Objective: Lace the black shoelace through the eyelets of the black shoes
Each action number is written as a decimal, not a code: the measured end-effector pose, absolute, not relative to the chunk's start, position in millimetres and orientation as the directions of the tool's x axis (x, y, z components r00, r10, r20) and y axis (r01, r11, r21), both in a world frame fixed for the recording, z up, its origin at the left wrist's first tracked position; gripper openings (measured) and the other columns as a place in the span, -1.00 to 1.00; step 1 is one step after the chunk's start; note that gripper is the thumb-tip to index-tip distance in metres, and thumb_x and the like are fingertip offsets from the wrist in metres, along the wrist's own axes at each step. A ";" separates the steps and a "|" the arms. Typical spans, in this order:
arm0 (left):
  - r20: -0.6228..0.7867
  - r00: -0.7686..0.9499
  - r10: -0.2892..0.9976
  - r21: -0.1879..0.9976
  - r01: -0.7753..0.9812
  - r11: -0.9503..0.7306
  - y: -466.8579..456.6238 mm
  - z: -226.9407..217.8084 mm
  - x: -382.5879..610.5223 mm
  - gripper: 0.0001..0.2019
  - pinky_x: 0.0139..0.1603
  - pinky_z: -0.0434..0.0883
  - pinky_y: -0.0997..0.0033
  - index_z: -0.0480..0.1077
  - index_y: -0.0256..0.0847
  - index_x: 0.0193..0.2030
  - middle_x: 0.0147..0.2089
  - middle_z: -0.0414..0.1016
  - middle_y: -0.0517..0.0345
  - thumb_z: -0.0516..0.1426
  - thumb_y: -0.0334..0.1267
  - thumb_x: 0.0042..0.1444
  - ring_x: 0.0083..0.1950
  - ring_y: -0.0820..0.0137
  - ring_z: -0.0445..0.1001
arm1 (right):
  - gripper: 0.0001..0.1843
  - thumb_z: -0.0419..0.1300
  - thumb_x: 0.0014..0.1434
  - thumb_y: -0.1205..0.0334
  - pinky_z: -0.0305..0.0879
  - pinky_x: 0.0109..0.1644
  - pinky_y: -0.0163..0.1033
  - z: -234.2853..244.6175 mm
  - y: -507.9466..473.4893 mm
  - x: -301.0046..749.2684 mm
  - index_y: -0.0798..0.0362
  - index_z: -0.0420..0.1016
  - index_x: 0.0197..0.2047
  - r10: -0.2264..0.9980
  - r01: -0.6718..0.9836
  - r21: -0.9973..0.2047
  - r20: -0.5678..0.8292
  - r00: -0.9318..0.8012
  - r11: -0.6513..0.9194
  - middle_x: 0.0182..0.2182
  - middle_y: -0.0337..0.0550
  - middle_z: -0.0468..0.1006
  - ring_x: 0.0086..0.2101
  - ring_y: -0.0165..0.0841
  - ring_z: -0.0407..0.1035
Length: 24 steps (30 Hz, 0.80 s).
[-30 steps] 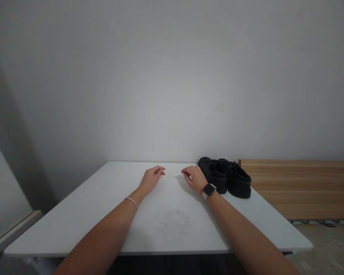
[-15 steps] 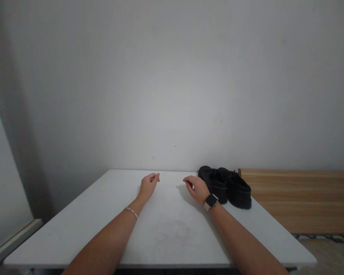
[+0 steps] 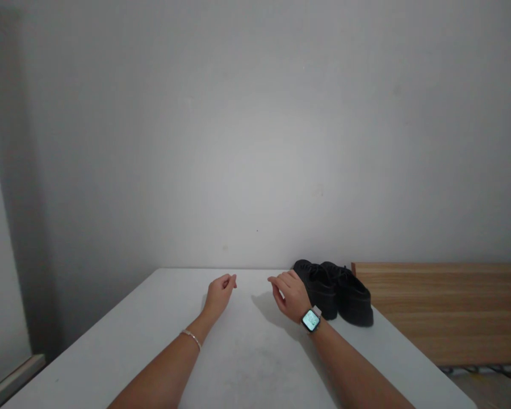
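Observation:
My left hand (image 3: 220, 295) is closed in a loose fist just above the far half of a white table (image 3: 242, 335). Nothing shows in its fingers, and a thin silver bracelet (image 3: 191, 336) circles that wrist. My right hand (image 3: 292, 295) is bent inward, the thumb close to the curled fingertips and a small gap behind them. No object is visible in it. A lit smartwatch (image 3: 310, 320) is on the right wrist. Black lace-up shoes (image 3: 351, 295), a pair, stand right beside this hand, which partly covers the nearer one.
Behind the table rises a plain grey-white wall (image 3: 255, 142). A wood-grain panel (image 3: 443, 312) extends to the right beyond the table's edge. At the far left stands a pale panel with a ledge (image 3: 17, 378) at its foot.
The view has tilted up slightly, so the table and shoes sit lower. My right hand has turned at the wrist, its fingers reaching a bit further out, and the watch screen has lit up.

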<state>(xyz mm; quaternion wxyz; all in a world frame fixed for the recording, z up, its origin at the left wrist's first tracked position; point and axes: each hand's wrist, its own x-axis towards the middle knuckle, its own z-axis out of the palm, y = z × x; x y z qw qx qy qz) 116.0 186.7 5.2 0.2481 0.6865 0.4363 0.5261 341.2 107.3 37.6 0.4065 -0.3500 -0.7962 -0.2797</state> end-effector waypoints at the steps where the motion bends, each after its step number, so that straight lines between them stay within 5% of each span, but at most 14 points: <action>1: 0.501 0.068 0.863 0.802 0.338 -0.492 186.8 5.1 116.3 -0.56 -0.53 0.00 0.47 0.30 -0.20 -0.55 -0.66 0.05 0.34 -0.01 0.14 0.10 -0.59 0.46 0.08 | -0.76 0.01 0.22 0.44 0.15 -0.21 -0.13 38.7 106.5 341.8 0.11 0.46 -0.13 0.320 0.787 0.162 0.851 -0.417 0.596 -0.43 -0.09 0.50 -0.38 -0.29 0.29; 15: 0.478 0.098 0.873 0.811 0.333 -0.482 193.4 -1.8 117.2 -0.54 -0.55 -0.05 0.48 0.34 -0.21 -0.53 -0.69 0.02 0.36 0.00 0.16 0.09 -0.62 0.47 0.05 | -0.78 0.04 0.20 0.43 0.18 -0.19 -0.13 42.1 101.7 343.2 0.11 0.46 -0.14 0.284 0.797 0.096 0.903 -0.321 0.596 -0.46 -0.13 0.50 -0.39 -0.31 0.34; 24: 0.464 0.125 0.877 0.815 0.329 -0.478 188.8 1.0 118.0 -0.54 -0.55 0.00 0.48 0.34 -0.21 -0.52 -0.69 0.06 0.35 -0.01 0.16 0.09 -0.63 0.46 0.09 | -0.77 0.01 0.23 0.35 0.22 -0.25 -0.21 32.7 112.0 354.5 0.09 0.49 -0.19 0.376 0.849 -0.063 0.912 -0.165 0.525 -0.47 -0.14 0.51 -0.46 -0.36 0.34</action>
